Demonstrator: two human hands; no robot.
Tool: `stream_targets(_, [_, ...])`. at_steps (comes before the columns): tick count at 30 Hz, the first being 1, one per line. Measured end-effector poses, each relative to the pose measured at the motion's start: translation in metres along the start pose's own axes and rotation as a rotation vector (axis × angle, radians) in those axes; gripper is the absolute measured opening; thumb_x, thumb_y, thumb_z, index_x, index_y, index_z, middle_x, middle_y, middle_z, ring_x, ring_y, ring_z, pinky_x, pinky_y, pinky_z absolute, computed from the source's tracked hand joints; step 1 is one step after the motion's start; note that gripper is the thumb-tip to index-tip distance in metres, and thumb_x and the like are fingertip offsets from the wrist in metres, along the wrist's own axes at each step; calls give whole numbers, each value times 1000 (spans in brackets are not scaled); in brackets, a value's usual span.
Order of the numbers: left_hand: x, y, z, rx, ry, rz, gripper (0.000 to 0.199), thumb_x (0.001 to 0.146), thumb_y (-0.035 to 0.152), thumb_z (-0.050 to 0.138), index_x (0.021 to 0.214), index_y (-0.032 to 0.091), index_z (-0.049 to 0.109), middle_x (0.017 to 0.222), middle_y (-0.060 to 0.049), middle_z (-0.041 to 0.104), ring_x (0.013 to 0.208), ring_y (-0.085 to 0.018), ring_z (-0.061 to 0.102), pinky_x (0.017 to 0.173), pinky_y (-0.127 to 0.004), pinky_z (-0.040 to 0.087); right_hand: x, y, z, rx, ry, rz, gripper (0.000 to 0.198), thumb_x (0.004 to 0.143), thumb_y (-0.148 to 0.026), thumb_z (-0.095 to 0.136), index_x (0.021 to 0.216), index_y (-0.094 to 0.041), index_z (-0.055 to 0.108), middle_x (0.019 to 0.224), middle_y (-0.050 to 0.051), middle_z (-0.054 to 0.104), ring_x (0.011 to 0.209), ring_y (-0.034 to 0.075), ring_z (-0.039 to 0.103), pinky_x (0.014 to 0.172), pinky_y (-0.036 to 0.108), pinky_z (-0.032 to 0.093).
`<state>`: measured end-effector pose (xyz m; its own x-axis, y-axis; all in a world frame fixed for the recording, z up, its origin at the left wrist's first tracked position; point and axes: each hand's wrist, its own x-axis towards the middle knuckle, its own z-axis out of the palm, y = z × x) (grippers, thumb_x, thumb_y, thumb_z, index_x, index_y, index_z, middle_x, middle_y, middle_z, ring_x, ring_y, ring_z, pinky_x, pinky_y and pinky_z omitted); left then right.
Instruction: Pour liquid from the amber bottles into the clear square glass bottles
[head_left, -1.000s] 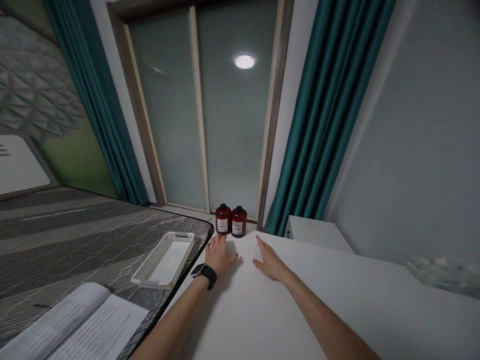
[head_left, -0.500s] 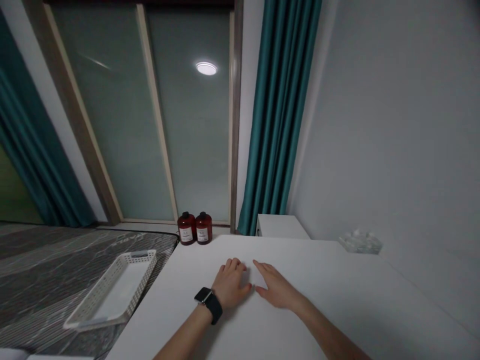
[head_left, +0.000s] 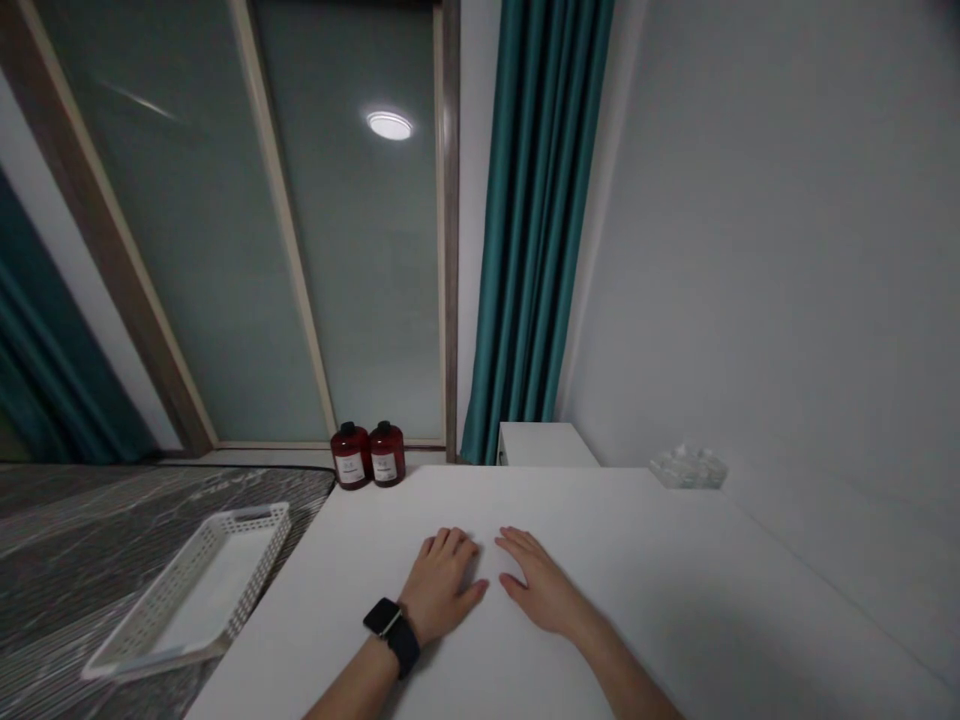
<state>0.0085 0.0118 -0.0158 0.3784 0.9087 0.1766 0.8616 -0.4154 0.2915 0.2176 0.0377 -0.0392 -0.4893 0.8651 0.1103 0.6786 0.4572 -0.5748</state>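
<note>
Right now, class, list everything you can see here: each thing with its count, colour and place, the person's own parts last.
Round dark-red bottles: two, white labels, on the sill behind the table.
Perforated plastic basket: one, white, on the grey patterned mattress, left.
Flat table top: one, white, centre.
Small cabinet: one, white, beyond the table.
Clear glass dish: one, table's far right.
Pleated curtain: teal, beside the window.
Wristwatch: black, left wrist.
Left hand, right hand: flat on the table.

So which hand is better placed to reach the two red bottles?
Probably the left hand: it lies flat on the white table, on the side nearer the red bottles; the right hand lies farther right.
</note>
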Motion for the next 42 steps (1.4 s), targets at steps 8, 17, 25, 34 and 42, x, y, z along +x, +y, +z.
stream_targets(8, [4, -2, -1, 13, 10, 0, 25, 89, 35, 58, 111, 22, 58, 119, -7, 59, 113, -29, 50, 96, -43, 40, -1, -3, 0, -39, 11, -10, 48, 88, -17, 52, 135, -12, 57, 153, 13, 45, 144, 24, 36, 123, 44, 23])
stream_targets(17, [3, 0, -3, 4, -3, -5, 25, 89, 34, 58, 111, 23, 58, 121, -7, 58, 114, -28, 49, 97, -42, 38, -1, -5, -2, -47, -10, -2, 48, 89, -19, 51, 136, -13, 56, 154, 11, 43, 146, 24, 34, 124, 43, 20])
stream_targets(25, [4, -1, -4, -6, -4, -8, 24, 88, 33, 58, 110, 23, 58, 119, -7, 58, 114, -28, 49, 97, -42, 38, -1, -1, 1, -51, -3, -4, 48, 89, -19, 51, 137, -16, 55, 154, 9, 44, 145, 24, 34, 123, 44, 22])
stream_targets(34, [4, -2, -1, -3, -5, -12, 25, 88, 33, 59, 111, 23, 58, 120, -7, 57, 115, -29, 48, 98, -42, 37, -2, -1, 3, -67, 10, -12, 48, 89, -20, 51, 136, -14, 56, 153, 11, 44, 145, 23, 35, 123, 44, 21])
stream_targets(42, [3, -5, 0, 0, -5, 9, 24, 88, 32, 59, 110, 23, 58, 120, -7, 57, 114, -29, 48, 97, -43, 38, -2, 1, 3, -37, 26, -22, 47, 89, -21, 51, 135, -16, 57, 152, 10, 46, 144, 24, 37, 123, 44, 24])
